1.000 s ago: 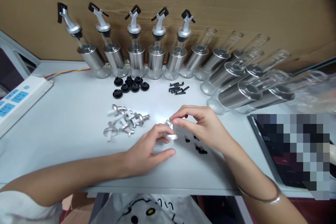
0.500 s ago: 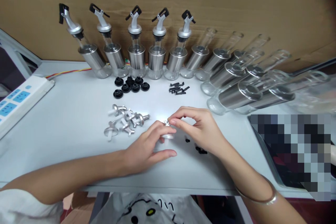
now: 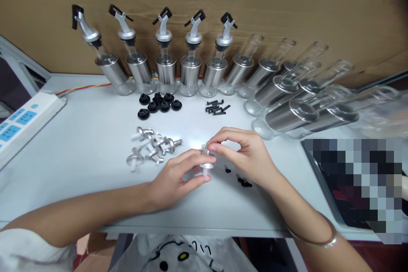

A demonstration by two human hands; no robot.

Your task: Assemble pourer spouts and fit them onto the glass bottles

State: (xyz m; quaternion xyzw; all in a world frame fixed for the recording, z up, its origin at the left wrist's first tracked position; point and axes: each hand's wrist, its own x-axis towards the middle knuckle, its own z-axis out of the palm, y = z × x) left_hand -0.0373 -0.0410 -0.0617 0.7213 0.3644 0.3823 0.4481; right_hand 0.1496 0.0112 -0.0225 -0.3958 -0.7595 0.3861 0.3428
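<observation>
My left hand (image 3: 178, 176) grips a silver pourer spout (image 3: 208, 164) between fingers and thumb, its white tube pointing down. At the spout's upper end, the thumb and index finger of my right hand (image 3: 247, 153) are pinched together; what lies between those fingertips is hidden. Just left of my left hand lies a loose pile of similar silver pourer spouts (image 3: 153, 146) with white tubes. Small black pieces (image 3: 245, 182) rest on the table beneath my right hand, and another small black piece (image 3: 227, 170) lies nearer the spout.
Black rubber stoppers (image 3: 164, 106) and thin black levers (image 3: 216, 108) lie farther back. Behind them stand bottles with fitted pourers (image 3: 165, 70); open-topped glass bottles (image 3: 290, 114) crowd the right. A power strip (image 3: 32, 119) is at left, a dark, partly blurred-out panel (image 3: 321, 187) at right.
Both hands and the spout have shifted slightly to the right. My left thumb has come up against the spout's white tube. The pieces on the table have not moved.
</observation>
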